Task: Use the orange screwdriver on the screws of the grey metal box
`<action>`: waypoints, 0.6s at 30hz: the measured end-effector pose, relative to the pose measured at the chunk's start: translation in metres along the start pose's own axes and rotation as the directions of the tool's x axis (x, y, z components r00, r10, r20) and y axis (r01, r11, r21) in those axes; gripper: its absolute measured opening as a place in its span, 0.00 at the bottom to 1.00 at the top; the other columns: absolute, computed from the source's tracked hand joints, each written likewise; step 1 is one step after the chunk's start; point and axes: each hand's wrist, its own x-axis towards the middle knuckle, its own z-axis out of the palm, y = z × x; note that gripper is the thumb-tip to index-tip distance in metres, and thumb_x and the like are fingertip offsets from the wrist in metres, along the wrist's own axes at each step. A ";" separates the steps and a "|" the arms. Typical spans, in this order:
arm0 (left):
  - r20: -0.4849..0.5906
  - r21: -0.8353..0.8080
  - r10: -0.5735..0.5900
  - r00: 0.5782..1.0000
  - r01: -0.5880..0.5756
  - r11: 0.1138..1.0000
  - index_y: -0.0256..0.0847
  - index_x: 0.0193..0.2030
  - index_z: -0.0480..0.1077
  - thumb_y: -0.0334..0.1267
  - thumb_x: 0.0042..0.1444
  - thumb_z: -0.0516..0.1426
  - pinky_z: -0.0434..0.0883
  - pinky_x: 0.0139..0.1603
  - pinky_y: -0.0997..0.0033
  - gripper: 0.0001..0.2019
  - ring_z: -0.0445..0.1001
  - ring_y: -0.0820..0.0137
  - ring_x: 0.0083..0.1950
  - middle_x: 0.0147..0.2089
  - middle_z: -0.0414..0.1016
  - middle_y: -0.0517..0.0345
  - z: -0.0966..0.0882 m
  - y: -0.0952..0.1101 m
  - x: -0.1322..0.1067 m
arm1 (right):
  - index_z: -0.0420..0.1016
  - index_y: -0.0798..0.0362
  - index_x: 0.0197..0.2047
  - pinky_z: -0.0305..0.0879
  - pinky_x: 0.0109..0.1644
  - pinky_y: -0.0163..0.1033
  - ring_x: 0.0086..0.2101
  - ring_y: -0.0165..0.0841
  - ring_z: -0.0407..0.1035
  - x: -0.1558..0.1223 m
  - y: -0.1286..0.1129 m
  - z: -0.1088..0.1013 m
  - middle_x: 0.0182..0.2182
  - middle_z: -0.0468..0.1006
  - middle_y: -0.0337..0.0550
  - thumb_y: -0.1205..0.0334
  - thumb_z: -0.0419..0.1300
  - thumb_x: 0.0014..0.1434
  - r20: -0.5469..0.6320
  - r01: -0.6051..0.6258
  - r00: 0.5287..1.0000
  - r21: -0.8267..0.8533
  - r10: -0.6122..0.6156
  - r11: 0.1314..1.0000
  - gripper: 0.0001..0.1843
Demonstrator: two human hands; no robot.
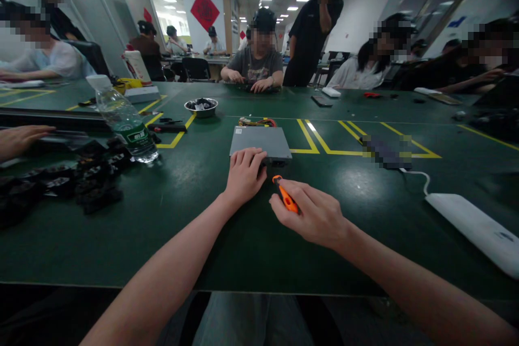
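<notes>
A grey metal computer power supply [263, 140] lies flat on the green table in front of me, its bundle of coloured cables at the far side. My left hand [245, 175] grips its near left edge, with fingers on the top face and the thumb near the front side. My right hand [310, 208] is closed around an orange-and-black handled tool [288, 200], just short of the power supply's near right corner. The tool's far end points toward the supply and looks apart from it. Its exact kind is hard to make out.
At left stand a water bottle [132, 127] and a heap of black packets [81, 173], with another person's hand [24, 140] nearby. Farther back is a metal bowl [201, 108] of small parts. A phone [387, 152] is cabled to a white power bank [474, 227] at right. Several people sit around.
</notes>
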 end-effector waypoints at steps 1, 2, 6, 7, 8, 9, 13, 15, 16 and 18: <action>0.003 -0.002 -0.003 1.000 0.003 1.000 0.42 0.50 0.63 0.35 0.55 0.53 0.59 0.53 0.58 0.15 0.62 0.62 0.54 0.51 0.68 0.52 0.000 0.000 0.000 | 0.66 0.50 0.41 0.64 0.35 0.31 0.36 0.29 0.69 -0.002 0.001 0.003 0.34 0.74 0.43 0.66 0.58 0.54 -0.035 -0.031 0.999 -0.005 0.031 1.000 0.10; 0.004 -0.003 -0.007 1.000 0.007 1.000 0.42 0.50 0.63 0.35 0.55 0.53 0.59 0.53 0.58 0.15 0.62 0.62 0.54 0.51 0.68 0.52 0.000 0.000 0.000 | 0.67 0.50 0.40 0.64 0.34 0.31 0.35 0.29 0.69 -0.004 0.002 0.006 0.33 0.74 0.42 0.65 0.59 0.53 -0.049 -0.060 0.997 0.003 0.060 0.998 0.09; -0.001 -0.001 -0.017 1.000 0.017 1.000 0.42 0.49 0.63 0.35 0.55 0.53 0.58 0.54 0.58 0.14 0.63 0.62 0.53 0.51 0.68 0.52 0.001 0.000 0.000 | 0.65 0.51 0.43 0.67 0.40 0.36 0.45 0.35 0.67 -0.013 0.000 0.010 0.43 0.71 0.49 0.65 0.59 0.53 -0.005 -0.147 0.989 0.075 0.148 0.986 0.13; -0.007 0.000 -0.019 1.000 0.019 1.000 0.42 0.49 0.63 0.35 0.55 0.53 0.59 0.53 0.58 0.14 0.63 0.62 0.53 0.51 0.68 0.52 0.001 0.000 0.000 | 0.64 0.52 0.45 0.67 0.42 0.36 0.47 0.36 0.66 -0.014 -0.001 0.010 0.46 0.70 0.51 0.66 0.58 0.53 0.012 -0.144 0.990 0.089 0.143 0.986 0.14; -0.013 0.000 -0.023 1.000 0.023 1.000 0.42 0.49 0.64 0.35 0.55 0.53 0.59 0.53 0.59 0.14 0.63 0.62 0.53 0.51 0.68 0.52 0.002 0.000 0.000 | 0.64 0.52 0.46 0.67 0.43 0.36 0.48 0.36 0.65 -0.015 -0.002 0.009 0.47 0.69 0.52 0.67 0.57 0.53 0.024 -0.129 0.992 0.095 0.128 0.987 0.15; -0.019 0.000 -0.028 0.999 0.028 1.000 0.42 0.48 0.64 0.35 0.55 0.53 0.59 0.53 0.59 0.13 0.63 0.62 0.53 0.50 0.68 0.53 0.002 0.001 0.000 | 0.64 0.51 0.47 0.67 0.43 0.35 0.49 0.35 0.66 -0.016 -0.002 0.009 0.47 0.70 0.51 0.68 0.57 0.54 0.026 -0.110 0.994 0.094 0.108 0.989 0.16; -0.025 -0.002 -0.050 0.998 0.050 0.999 0.43 0.48 0.64 0.36 0.55 0.53 0.58 0.53 0.60 0.13 0.63 0.63 0.53 0.50 0.68 0.53 0.003 0.002 0.000 | 0.66 0.49 0.43 0.66 0.37 0.30 0.41 0.31 0.70 -0.016 -0.001 0.008 0.40 0.74 0.45 0.69 0.58 0.54 -0.018 -0.145 0.989 0.036 0.146 0.989 0.13; -0.019 0.000 -0.057 0.998 0.057 0.998 0.43 0.47 0.64 0.36 0.55 0.53 0.58 0.54 0.60 0.12 0.63 0.63 0.53 0.50 0.68 0.54 0.003 0.003 0.000 | 0.65 0.51 0.41 0.66 0.36 0.31 0.40 0.32 0.71 -0.015 -0.002 0.007 0.40 0.74 0.46 0.69 0.59 0.53 -0.017 -0.199 0.980 0.032 0.200 0.979 0.12; -0.018 0.003 -0.060 0.998 0.060 0.998 0.43 0.47 0.64 0.37 0.55 0.53 0.58 0.54 0.60 0.12 0.63 0.62 0.52 0.50 0.68 0.54 0.003 0.003 0.000 | 0.65 0.52 0.41 0.66 0.37 0.32 0.42 0.33 0.70 -0.016 -0.003 0.006 0.42 0.73 0.49 0.69 0.59 0.52 -0.002 -0.212 0.977 0.042 0.213 0.976 0.12; -0.023 0.011 -0.063 0.998 0.063 0.998 0.43 0.47 0.64 0.37 0.55 0.54 0.59 0.53 0.60 0.12 0.63 0.62 0.52 0.50 0.68 0.54 0.003 0.003 0.000 | 0.63 0.52 0.43 0.67 0.41 0.36 0.47 0.37 0.67 -0.016 -0.004 0.005 0.46 0.71 0.53 0.69 0.58 0.53 0.032 -0.197 0.980 0.074 0.195 0.978 0.14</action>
